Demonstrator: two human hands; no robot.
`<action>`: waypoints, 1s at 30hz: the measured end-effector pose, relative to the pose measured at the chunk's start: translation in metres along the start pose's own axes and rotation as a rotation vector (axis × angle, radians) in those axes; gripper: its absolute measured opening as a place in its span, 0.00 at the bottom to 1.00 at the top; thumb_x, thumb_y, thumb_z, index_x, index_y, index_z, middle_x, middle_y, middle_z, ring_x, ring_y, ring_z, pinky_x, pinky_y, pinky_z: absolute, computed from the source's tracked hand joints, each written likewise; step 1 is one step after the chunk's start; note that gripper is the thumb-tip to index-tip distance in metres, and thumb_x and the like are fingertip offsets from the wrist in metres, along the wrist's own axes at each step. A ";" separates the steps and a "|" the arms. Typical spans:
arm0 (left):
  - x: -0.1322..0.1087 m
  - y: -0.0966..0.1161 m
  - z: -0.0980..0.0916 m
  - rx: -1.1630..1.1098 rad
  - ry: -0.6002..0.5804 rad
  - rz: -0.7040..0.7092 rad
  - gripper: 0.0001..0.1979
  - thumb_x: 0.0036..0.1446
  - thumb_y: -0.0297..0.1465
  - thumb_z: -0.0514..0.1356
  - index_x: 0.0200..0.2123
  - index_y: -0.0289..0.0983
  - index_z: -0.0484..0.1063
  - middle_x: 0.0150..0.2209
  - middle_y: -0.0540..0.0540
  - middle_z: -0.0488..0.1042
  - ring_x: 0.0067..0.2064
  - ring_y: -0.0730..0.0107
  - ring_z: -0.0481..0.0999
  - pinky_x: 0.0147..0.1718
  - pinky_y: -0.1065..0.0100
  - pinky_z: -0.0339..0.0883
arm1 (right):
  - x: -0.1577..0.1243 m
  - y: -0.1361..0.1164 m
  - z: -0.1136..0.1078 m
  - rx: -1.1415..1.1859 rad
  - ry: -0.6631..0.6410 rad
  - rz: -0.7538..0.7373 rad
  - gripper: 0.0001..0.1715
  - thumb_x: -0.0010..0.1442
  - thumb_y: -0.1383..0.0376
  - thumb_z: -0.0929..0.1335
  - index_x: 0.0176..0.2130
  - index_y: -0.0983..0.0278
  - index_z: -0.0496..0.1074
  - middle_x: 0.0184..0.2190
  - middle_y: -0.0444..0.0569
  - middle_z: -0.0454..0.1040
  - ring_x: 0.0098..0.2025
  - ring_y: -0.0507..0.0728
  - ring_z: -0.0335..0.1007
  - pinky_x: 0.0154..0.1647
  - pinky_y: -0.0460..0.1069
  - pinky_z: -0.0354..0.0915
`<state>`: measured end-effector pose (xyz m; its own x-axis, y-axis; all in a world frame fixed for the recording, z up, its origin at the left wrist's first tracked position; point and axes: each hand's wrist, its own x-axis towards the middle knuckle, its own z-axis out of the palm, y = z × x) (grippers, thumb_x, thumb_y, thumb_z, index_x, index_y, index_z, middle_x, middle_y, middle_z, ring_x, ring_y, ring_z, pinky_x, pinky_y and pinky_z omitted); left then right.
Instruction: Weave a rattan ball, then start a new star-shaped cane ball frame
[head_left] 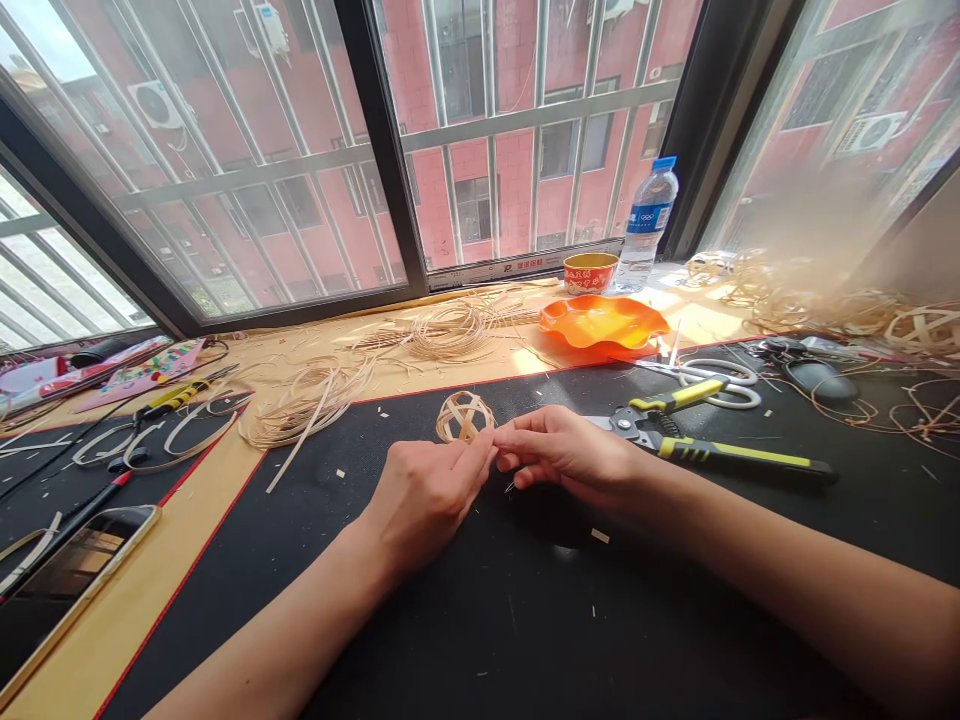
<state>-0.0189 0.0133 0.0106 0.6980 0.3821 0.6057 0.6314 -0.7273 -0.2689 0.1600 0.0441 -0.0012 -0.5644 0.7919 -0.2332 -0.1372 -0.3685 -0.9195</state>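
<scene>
A small openwork ball woven from pale bamboo-like strips (459, 412) shows just beyond the fingertips of my left hand (431, 490). My left hand is closed, its fingers pressed together against the near side of the ball; the thumb side is hidden. My right hand (559, 450) meets it at the fingertips, thumb and forefinger pinched at the ball's right edge. What that pinch holds is too small to make out. Below the right fingers, a thin shiny tip shows. Yellow-and-black pruning shears (667, 435) lie on the black mat (600, 620), beyond my right forearm.
Coiled strips (450, 330) lie by the window, with another bundle (307, 400) nearer left. An orange wavy dish (604, 325), red tin (590, 273) and water bottle (646, 225) stand behind. White-handled scissors (724, 385) lie right; a phone (71, 590) lies left.
</scene>
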 end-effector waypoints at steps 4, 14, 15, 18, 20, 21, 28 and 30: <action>0.003 -0.001 -0.005 0.096 -0.005 0.029 0.13 0.65 0.25 0.49 0.40 0.29 0.72 0.19 0.50 0.73 0.18 0.75 0.71 0.18 0.73 0.57 | -0.001 0.000 -0.003 0.030 -0.031 -0.020 0.18 0.45 0.57 0.76 0.29 0.71 0.76 0.24 0.45 0.71 0.25 0.45 0.65 0.25 0.39 0.63; 0.003 -0.005 -0.008 0.088 -0.057 0.058 0.12 0.63 0.25 0.49 0.33 0.33 0.72 0.23 0.49 0.71 0.20 0.76 0.67 0.19 0.72 0.54 | 0.000 -0.005 0.006 -0.171 0.119 -0.073 0.09 0.51 0.65 0.71 0.24 0.70 0.73 0.22 0.44 0.68 0.25 0.46 0.63 0.23 0.39 0.63; 0.004 -0.005 -0.008 0.075 -0.057 0.053 0.13 0.64 0.25 0.49 0.32 0.33 0.72 0.23 0.49 0.71 0.20 0.76 0.67 0.19 0.72 0.55 | 0.000 -0.005 0.006 -0.176 0.113 -0.080 0.09 0.51 0.65 0.71 0.24 0.70 0.73 0.23 0.44 0.68 0.25 0.46 0.63 0.23 0.40 0.64; 0.005 -0.004 -0.008 0.036 -0.028 0.016 0.13 0.64 0.25 0.49 0.31 0.33 0.72 0.24 0.49 0.71 0.21 0.77 0.68 0.20 0.74 0.58 | 0.000 -0.006 0.005 -0.211 0.095 -0.107 0.11 0.49 0.64 0.72 0.24 0.70 0.72 0.23 0.44 0.69 0.25 0.46 0.63 0.24 0.40 0.64; 0.006 -0.003 -0.008 0.021 -0.003 0.003 0.13 0.63 0.25 0.49 0.31 0.32 0.72 0.26 0.47 0.72 0.21 0.76 0.69 0.20 0.74 0.59 | -0.001 -0.006 0.005 -0.252 0.092 -0.124 0.11 0.50 0.63 0.72 0.24 0.70 0.72 0.23 0.43 0.69 0.24 0.45 0.63 0.24 0.41 0.63; 0.006 -0.003 -0.008 0.016 0.004 -0.002 0.13 0.63 0.24 0.49 0.31 0.32 0.72 0.26 0.47 0.73 0.21 0.76 0.70 0.20 0.74 0.60 | -0.001 -0.006 0.006 -0.275 0.093 -0.133 0.11 0.50 0.63 0.71 0.25 0.70 0.72 0.23 0.43 0.69 0.23 0.45 0.63 0.24 0.41 0.63; 0.002 0.001 -0.002 -0.149 -0.015 -0.131 0.11 0.62 0.24 0.50 0.33 0.33 0.72 0.30 0.45 0.73 0.28 0.74 0.75 0.26 0.75 0.66 | 0.002 0.001 0.004 -0.439 0.134 -0.237 0.15 0.52 0.59 0.68 0.23 0.68 0.68 0.21 0.42 0.67 0.20 0.46 0.62 0.21 0.42 0.60; 0.002 0.003 0.000 -0.189 0.004 -0.195 0.10 0.62 0.24 0.51 0.33 0.33 0.72 0.30 0.46 0.73 0.29 0.74 0.74 0.27 0.75 0.67 | 0.003 0.004 0.003 -0.496 0.154 -0.284 0.15 0.53 0.57 0.67 0.24 0.67 0.68 0.22 0.43 0.68 0.21 0.47 0.63 0.22 0.43 0.61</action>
<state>-0.0160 0.0124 0.0108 0.5681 0.5232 0.6352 0.6791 -0.7341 -0.0028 0.1551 0.0430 -0.0047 -0.4314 0.9015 0.0348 0.1520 0.1106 -0.9822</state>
